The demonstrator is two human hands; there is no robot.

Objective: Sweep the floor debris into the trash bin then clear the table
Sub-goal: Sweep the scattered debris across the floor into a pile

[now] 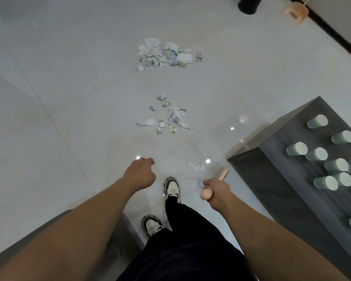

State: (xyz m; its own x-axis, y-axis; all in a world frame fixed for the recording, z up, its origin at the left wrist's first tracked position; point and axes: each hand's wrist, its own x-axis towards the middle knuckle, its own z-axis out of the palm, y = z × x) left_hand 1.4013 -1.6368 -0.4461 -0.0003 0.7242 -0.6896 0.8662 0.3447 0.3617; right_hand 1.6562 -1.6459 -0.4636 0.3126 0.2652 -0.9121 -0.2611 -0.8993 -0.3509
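Observation:
Crumpled paper debris lies on the white tiled floor in two heaps, a far pile (166, 54) and a nearer scatter (166, 118). One loose scrap (196, 165) lies close to my feet. My right hand (218, 192) grips the pink broom handle (206, 194), whose blurred lower part (223, 172) points toward that scrap. My left hand (141, 174) hangs with curled fingers and holds nothing. A black trash bin (249, 5) stands at the far top edge, with a pink dustpan (296, 11) beside it.
A dark grey table (282, 179) fills the right side and carries several pale green cups (316, 154). A grey piece of furniture (118, 240) sits at the lower left. A dark baseboard (332, 31) runs along the far right wall.

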